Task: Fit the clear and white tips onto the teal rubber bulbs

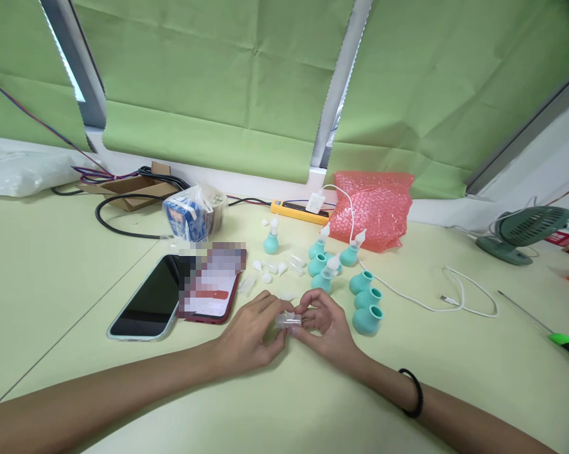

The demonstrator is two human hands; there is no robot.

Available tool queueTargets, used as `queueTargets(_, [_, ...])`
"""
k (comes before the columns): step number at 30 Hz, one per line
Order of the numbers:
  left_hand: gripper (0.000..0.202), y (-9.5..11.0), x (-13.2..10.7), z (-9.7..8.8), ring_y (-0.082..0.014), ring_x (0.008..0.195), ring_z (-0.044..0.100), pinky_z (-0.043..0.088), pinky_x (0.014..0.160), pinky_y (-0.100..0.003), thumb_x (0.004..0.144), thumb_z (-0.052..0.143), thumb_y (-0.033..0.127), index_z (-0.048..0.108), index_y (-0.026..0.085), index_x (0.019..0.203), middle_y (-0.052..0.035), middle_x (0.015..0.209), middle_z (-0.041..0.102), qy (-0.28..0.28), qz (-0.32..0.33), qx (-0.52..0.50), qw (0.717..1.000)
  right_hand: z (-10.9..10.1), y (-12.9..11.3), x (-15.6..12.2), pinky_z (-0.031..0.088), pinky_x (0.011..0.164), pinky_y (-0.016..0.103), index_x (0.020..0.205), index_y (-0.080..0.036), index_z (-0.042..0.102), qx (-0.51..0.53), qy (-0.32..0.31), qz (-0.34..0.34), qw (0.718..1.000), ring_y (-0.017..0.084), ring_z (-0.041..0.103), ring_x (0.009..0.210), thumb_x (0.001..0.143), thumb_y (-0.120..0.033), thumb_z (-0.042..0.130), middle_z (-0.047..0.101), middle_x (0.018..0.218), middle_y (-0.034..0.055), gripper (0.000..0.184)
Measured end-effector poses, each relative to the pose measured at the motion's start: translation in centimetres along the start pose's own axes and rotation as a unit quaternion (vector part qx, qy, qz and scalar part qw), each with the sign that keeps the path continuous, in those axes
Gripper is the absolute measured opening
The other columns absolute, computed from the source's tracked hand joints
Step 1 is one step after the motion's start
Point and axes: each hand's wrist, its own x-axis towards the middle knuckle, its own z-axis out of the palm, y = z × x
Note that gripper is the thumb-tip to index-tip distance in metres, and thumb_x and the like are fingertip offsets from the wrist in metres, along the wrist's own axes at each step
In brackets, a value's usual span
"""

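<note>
Between my hands is a short clear plastic tube (288, 321), lying sideways just above the table. My left hand (251, 331) pinches its left end with thumb and fingers. The fingertips of my right hand (329, 329) close on its right end. Beyond my hands lie several small white tips (266, 277) and more clear tubes (297, 265). To the right of my right hand stand open teal rubber bulbs (368, 320) in a row. Farther back, several teal bulbs, such as one bulb (271, 243), carry white pointed tips.
Two phones, one black-screened (147, 299) and one lit (218, 284), lie left of my hands. A wrapped blue package (187, 217), a yellow power strip (293, 213) and a pink bubble-wrap bag (373, 211) line the back. A green fan (525, 227) and screwdriver (565, 347) are at right.
</note>
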Motion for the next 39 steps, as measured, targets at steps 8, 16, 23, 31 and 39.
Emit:
queueTargets(8, [0.046, -0.02, 0.04, -0.02, -0.0205, 0.089, 0.046, 0.042, 0.074, -0.035, 0.069, 0.051, 0.010, 0.033, 0.017, 0.110, -0.0079, 0.095, 0.049, 0.089, 0.030, -0.021, 0.995, -0.03, 0.02, 0.07, 0.048, 0.055, 0.021, 0.080, -0.021, 0.041, -0.008, -0.003, -0.015, 1.000, 0.011, 0.056, 0.066, 0.063, -0.014, 0.064, 0.047, 0.075, -0.0022, 0.029])
queueTargets(16, [0.036, -0.13, 0.04, 0.26, -0.0180, 0.082, 0.047, 0.044, 0.069, -0.034, 0.072, 0.048, 0.004, 0.038, 0.019, 0.102, -0.0059, 0.088, 0.052, 0.084, 0.103, -0.074, 0.988, -0.05, -0.10, 0.09, 0.047, 0.055, 0.022, 0.076, -0.019, 0.046, 0.000, -0.021, -0.015, 1.000, 0.011, 0.057, 0.063, 0.063, -0.013, 0.063, 0.050, 0.074, -0.0015, 0.023])
queueTargets(23, [0.021, -0.09, 0.07, 0.16, -0.0158, 0.077, 0.047, 0.043, 0.065, -0.030, 0.072, 0.047, 0.005, 0.038, 0.018, 0.085, -0.0050, 0.082, 0.050, 0.067, 0.097, -0.076, 0.990, 0.02, -0.32, 0.04, 0.048, 0.056, 0.024, 0.074, -0.017, 0.053, -0.028, -0.019, -0.014, 0.999, 0.013, 0.058, 0.064, 0.061, -0.013, 0.063, 0.055, 0.071, 0.0009, 0.017])
queueTargets(31, [0.019, 0.36, 0.10, -0.20, -0.0214, 0.095, 0.041, 0.038, 0.079, -0.035, 0.072, 0.052, 0.015, 0.048, 0.017, 0.091, -0.0087, 0.098, 0.041, 0.068, -0.003, 0.014, 0.998, 0.03, -0.26, 0.02, 0.049, 0.058, 0.023, 0.075, -0.019, 0.048, -0.013, -0.011, -0.017, 1.000, 0.012, 0.057, 0.064, 0.062, -0.013, 0.064, 0.052, 0.072, -0.0013, 0.022])
queueTargets(39, [0.020, 0.04, 0.27, -0.10, -0.0173, 0.080, 0.045, 0.040, 0.069, -0.029, 0.072, 0.048, 0.010, 0.049, 0.016, 0.091, -0.0055, 0.082, 0.053, 0.030, 0.025, -0.032, 0.999, 0.02, -0.38, -0.03, 0.050, 0.057, 0.024, 0.074, -0.019, 0.045, -0.025, -0.012, -0.015, 0.999, 0.012, 0.058, 0.063, 0.061, -0.020, 0.068, 0.053, 0.071, -0.0015, 0.026])
